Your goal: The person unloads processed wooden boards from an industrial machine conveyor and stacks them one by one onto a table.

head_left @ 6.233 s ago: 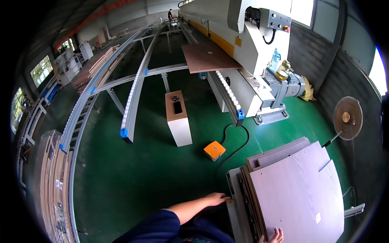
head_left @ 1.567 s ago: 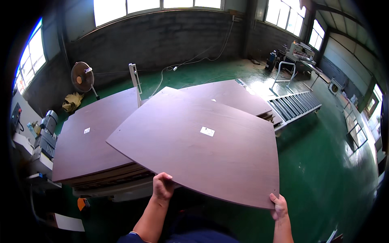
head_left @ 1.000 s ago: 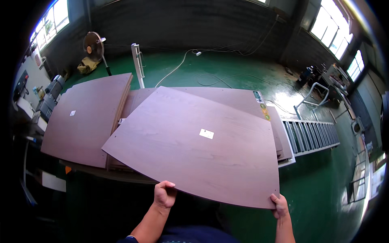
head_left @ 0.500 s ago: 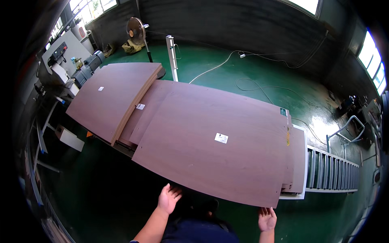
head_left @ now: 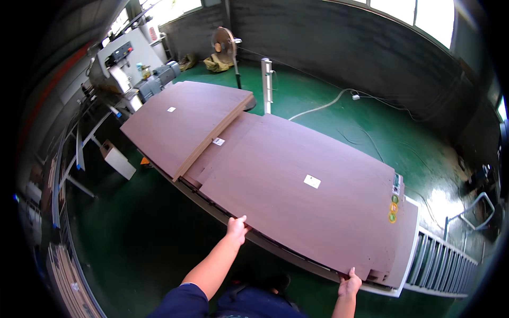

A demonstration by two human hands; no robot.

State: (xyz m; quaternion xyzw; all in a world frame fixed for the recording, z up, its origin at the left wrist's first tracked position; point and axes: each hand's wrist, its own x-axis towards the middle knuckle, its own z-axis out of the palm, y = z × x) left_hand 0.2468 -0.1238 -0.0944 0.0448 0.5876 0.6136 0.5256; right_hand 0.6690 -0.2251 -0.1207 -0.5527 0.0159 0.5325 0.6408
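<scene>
A large brown wood-grain panel [head_left: 275,180] with a white label [head_left: 312,182] lies flat on top of similar panels in front of me. My left hand [head_left: 237,230] grips its near edge left of the middle, thumb at the top and the other fingers partly hidden. Near the right corner, my right hand [head_left: 349,284] holds the same edge, its fingertips against the board and the rest hidden. Left of it lies a thicker stack of brown panels [head_left: 185,116], with a small label on top.
A roller conveyor [head_left: 440,262] runs off to the right. Behind the panels stand a pedestal fan [head_left: 224,46] and a white post [head_left: 266,87]. A grey machine [head_left: 130,61] occupies the far left, above a metal rack [head_left: 69,175]. Cables [head_left: 323,106] trail over the green floor.
Both hands have moved from open beside the near edge to a hold on it. The panel has shifted away from me, baring a strip beneath its near edge. My view has turned too.
</scene>
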